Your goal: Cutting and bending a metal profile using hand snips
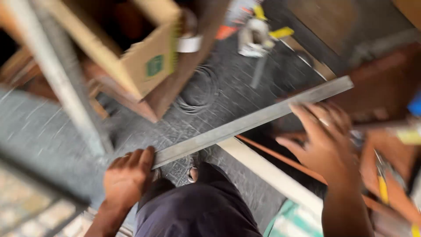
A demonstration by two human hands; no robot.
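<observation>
Head view looks down on a dark patterned floor [245, 87], where a cardboard box [144, 52] sits on a brown wooden piece. A long grey metal strip [250, 121] runs diagonally above the person's knee. 1 end lies in the left hand [127, 177], fingers curled around it. The right hand [326, 140] hovers by the far end, fingers spread, gripping nothing. Judging by this, the strip is being positioned; steadying its free end seems needed next.
</observation>
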